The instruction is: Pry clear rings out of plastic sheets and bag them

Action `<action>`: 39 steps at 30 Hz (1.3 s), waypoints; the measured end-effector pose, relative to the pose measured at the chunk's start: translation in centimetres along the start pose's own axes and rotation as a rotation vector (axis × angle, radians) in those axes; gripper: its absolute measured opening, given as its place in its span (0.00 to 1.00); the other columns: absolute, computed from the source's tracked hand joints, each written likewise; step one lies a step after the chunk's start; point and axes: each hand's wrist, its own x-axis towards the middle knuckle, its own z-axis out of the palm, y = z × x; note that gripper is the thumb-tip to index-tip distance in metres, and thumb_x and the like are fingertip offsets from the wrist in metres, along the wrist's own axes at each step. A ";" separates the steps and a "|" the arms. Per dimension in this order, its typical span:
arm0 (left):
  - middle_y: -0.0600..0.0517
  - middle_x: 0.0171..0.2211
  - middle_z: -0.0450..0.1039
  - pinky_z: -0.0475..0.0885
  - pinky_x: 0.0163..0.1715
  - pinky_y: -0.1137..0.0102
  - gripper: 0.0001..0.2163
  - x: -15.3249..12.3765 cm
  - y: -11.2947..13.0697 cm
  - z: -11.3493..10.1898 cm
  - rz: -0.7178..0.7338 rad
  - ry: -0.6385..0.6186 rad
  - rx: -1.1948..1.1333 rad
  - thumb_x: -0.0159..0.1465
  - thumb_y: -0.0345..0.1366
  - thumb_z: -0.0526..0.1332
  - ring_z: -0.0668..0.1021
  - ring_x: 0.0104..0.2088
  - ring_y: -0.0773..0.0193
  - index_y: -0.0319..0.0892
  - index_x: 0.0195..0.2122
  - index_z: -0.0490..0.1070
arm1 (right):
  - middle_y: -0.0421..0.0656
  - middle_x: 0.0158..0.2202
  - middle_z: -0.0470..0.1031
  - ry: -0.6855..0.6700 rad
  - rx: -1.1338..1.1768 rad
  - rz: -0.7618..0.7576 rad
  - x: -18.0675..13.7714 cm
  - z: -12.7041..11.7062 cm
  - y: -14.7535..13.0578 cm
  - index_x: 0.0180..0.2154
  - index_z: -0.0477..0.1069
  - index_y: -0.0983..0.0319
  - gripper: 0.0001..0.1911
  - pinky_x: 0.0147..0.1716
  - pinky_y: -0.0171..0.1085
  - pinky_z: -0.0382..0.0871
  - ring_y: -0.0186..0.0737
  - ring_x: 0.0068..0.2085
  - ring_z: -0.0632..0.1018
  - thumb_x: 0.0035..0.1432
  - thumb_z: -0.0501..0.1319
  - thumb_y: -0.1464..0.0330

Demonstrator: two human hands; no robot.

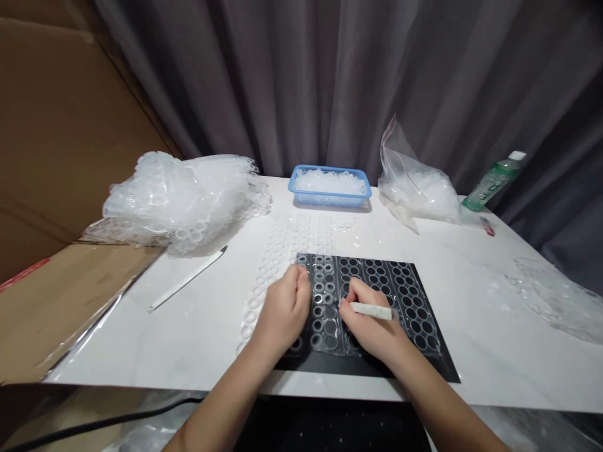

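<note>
The right hand (372, 328) pinches a slim white stick-shaped tool (375, 311) over clear plastic ring sheets (414, 301) on a rectangular black mat (367, 368). The left hand (285, 311) curls over its left side, fingertip grip hidden.

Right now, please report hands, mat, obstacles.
Right hand: white tool, over black mat. Left hand: closed, mat's left edge. Ringed strips on mat. No obstacle seen.

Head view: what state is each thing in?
Left hand: fingers curled; grip hidden.
Right hand: closed around white tool.
Black mat: flat, partly covered by clear strips.
Basket: filled with small pieces.
Bottle: capped, appears tilted.
Bag: bulging; opening unclear.
Long tool: lying on table.
</note>
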 end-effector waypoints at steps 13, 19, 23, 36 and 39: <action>0.50 0.26 0.70 0.57 0.25 0.71 0.08 -0.3 -0.2 1.7 0.129 -0.401 0.361 0.64 0.35 0.49 0.72 0.27 0.61 0.42 0.34 0.67 | 0.34 0.21 0.62 -0.034 -0.022 -0.019 0.8 -0.4 1.0 0.24 0.55 0.60 0.07 0.21 0.30 0.51 0.30 0.23 0.63 0.50 0.53 0.69; 0.60 0.17 0.50 0.48 0.18 0.76 0.10 0.5 -1.6 -0.4 -0.229 -0.424 -0.744 0.61 0.44 0.55 0.54 0.17 0.73 0.41 0.34 0.64 | 0.34 0.20 0.60 -0.036 -0.024 -0.054 1.0 0.1 0.9 0.23 0.54 0.60 0.07 0.21 0.31 0.50 0.30 0.23 0.62 0.49 0.52 0.70; 0.62 0.17 0.46 0.43 0.17 0.76 0.13 0.6 -1.6 -0.6 -0.313 -0.486 -0.914 0.57 0.46 0.60 0.49 0.17 0.75 0.40 0.32 0.64 | 0.34 0.18 0.60 -0.029 -0.001 -0.056 1.0 0.5 1.0 0.22 0.54 0.60 0.08 0.21 0.30 0.51 0.30 0.22 0.63 0.49 0.54 0.70; 0.57 0.25 0.65 0.59 0.26 0.74 0.10 0.2 -1.3 0.7 -0.085 -0.383 -0.362 0.62 0.37 0.52 0.64 0.24 0.70 0.43 0.40 0.70 | 0.40 0.25 0.72 -0.120 0.335 -0.038 3.1 -1.1 1.3 0.30 0.61 0.60 0.17 0.19 0.29 0.62 0.34 0.25 0.73 0.57 0.54 0.52; 0.59 0.23 0.62 0.59 0.26 0.74 0.07 -0.1 -1.4 0.7 -0.080 -0.394 -0.381 0.63 0.38 0.51 0.63 0.23 0.70 0.44 0.40 0.64 | 0.36 0.23 0.68 -0.151 0.279 -0.101 3.1 0.5 1.6 0.28 0.56 0.59 0.14 0.21 0.30 0.61 0.32 0.24 0.70 0.54 0.58 0.58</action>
